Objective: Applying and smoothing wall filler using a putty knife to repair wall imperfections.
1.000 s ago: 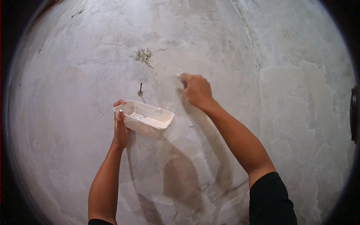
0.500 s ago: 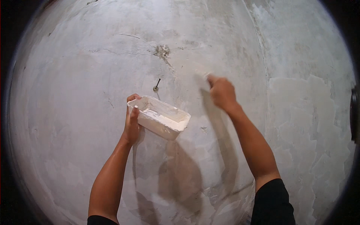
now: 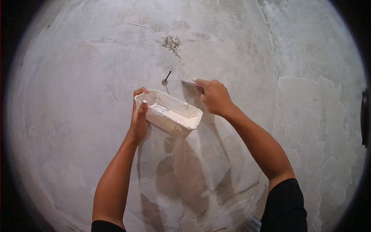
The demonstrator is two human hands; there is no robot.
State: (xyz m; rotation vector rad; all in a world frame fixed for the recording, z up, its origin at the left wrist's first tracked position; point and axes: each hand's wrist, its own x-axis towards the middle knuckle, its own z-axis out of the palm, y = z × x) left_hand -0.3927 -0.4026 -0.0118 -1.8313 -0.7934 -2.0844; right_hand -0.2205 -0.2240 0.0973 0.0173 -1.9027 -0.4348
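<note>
My left hand [image 3: 140,112] grips the left end of a rectangular plastic tub [image 3: 170,125], thumb at the near rim and fingers behind. White paste coats its walls and covers part of its bottom; the tub tilts down to the right. My right hand [image 3: 213,96] is closed round a putty knife [image 3: 189,82], held just above and right of the tub. Its blade lies at the grey plastered wall [image 3: 96,116]; whether the edge touches cannot be told. Most of the handle is hidden by my fingers.
A bolt [image 3: 166,78] sticks out of the wall just above the tub. Higher up is a rough chipped hole [image 3: 172,43] with cracks running from it. On the right, a paler skimmed patch [image 3: 301,116] has ragged edges. A dark object [image 3: 364,118] shows at the right rim.
My right hand has swept the putty knife left across the wall, toward the bolt. The tub in my left hand sits slightly higher and further right in view.
</note>
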